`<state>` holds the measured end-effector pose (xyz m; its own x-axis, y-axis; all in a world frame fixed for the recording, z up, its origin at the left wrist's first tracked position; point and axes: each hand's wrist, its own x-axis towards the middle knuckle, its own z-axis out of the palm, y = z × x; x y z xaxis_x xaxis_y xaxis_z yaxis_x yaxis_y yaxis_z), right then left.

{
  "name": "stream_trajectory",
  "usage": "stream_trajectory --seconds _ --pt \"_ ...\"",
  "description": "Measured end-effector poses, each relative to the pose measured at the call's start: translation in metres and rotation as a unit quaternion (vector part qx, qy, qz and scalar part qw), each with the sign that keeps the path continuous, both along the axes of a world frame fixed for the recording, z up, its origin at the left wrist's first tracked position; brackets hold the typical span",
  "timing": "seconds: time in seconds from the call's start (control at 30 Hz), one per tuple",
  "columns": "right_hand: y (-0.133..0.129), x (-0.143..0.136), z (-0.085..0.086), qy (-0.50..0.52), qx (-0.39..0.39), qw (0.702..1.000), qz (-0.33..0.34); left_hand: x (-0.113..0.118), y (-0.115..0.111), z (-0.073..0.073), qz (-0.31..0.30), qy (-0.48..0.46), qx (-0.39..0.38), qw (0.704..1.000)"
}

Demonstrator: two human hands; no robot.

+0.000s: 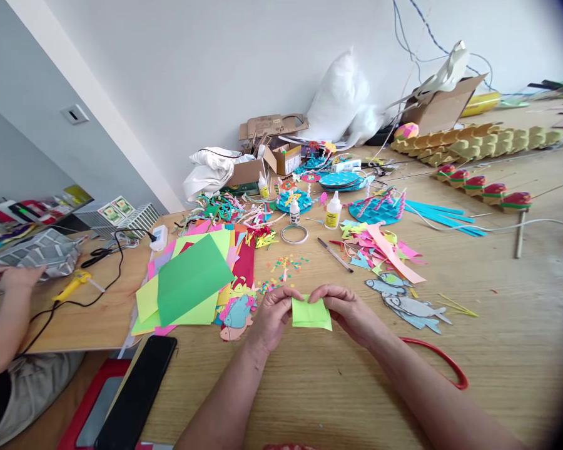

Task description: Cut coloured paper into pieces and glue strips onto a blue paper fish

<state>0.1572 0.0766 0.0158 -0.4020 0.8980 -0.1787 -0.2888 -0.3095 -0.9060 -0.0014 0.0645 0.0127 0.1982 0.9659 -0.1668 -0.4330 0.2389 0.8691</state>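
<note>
Where two bare forearms [229, 390] reach over the bench [309, 400], the left hand [274, 309] and the right hand [344, 306] each have a closed, pinching grip on the upper edge of a small lime-green paper [312, 317], stretched between them. Open room lies between the arms, while a red loop handle [451, 364] curves just beside the right one. Paper fish [237, 312] lie near the left hand, and farther off sit colored scraps [391, 250], a pen [335, 255] and small bottles [333, 211].
</note>
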Motion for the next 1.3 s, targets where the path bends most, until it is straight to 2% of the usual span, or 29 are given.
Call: stream_trajectory --seconds 0.17,0.33,0.5,0.6,0.67,0.77,0.83,0.9,1.0,1.17,1.3 --pt "0.001 0.001 -0.002 -0.037 0.062 0.997 0.004 -0.001 0.0 0.002 -0.012 0.012 0.011 1.0" --pt "0.001 0.003 0.0 -0.1 0.123 0.987 0.002 0.001 -0.002 0.0 0.004 0.087 0.065 0.994" --pt "0.0 0.0 0.002 -0.13 0.169 0.976 0.034 0.004 -0.005 -0.003 -0.053 0.127 0.03 0.99" --pt "0.001 0.001 0.0 -0.161 0.218 0.963 0.016 0.004 -0.002 -0.006 -0.038 0.17 0.043 0.984" --pt "0.002 0.002 -0.001 -0.2 0.246 0.948 0.0 0.002 0.0 -0.007 -0.024 0.227 0.07 0.971" --pt "0.004 0.003 -0.002 -0.254 0.266 0.93 0.011 -0.001 0.001 -0.004 -0.03 0.33 0.126 0.935" --pt "0.005 0.002 -0.002 -0.273 0.266 0.924 0.023 -0.002 0.0 -0.001 -0.038 0.378 0.157 0.911" --pt "0.005 0.001 -0.003 -0.273 0.26 0.926 0.028 -0.003 -0.001 0.001 -0.041 0.398 0.172 0.9" --pt "0.006 -0.001 -0.004 -0.259 0.245 0.934 0.023 -0.002 -0.002 0.001 -0.033 0.373 0.164 0.913" --pt "0.007 -0.002 -0.008 -0.216 0.196 0.956 -0.022 0.006 -0.002 -0.003 -0.012 0.218 0.094 0.971" --pt "0.007 -0.002 -0.011 -0.183 0.164 0.967 -0.073 0.018 -0.005 -0.004 0.009 0.153 0.051 0.987"
